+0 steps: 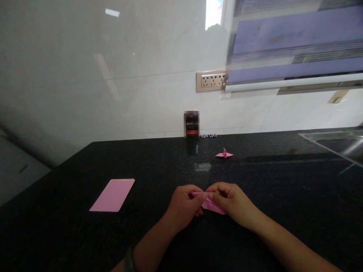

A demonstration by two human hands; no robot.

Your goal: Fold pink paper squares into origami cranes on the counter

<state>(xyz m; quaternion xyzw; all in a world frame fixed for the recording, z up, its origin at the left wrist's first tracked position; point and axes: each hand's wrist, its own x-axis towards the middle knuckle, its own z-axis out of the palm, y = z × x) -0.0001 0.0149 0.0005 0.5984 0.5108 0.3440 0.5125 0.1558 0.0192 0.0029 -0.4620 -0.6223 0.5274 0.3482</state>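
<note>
Between my two hands is a folded piece of pink paper (213, 207), partly hidden behind the fingers. My left hand (185, 206) pinches its upper left part between thumb and fingers. From the other side my right hand (231, 200) pinches the same paper, the two thumbs almost touching at its top edge. Beyond the hands, a little to the right, a finished pink paper crane (224, 154) stands on the black counter with its wings spread. Off to the left lies a stack of pink paper sheets (113, 195), with a yellowish edge showing.
The black stone counter (153, 162) runs back to a white tiled wall. Against the wall stand a small dark object (192, 124), blurred out, and a beaded strand (208, 136). A metal sink (344, 145) is at the right. A socket panel (211, 81) is on the wall.
</note>
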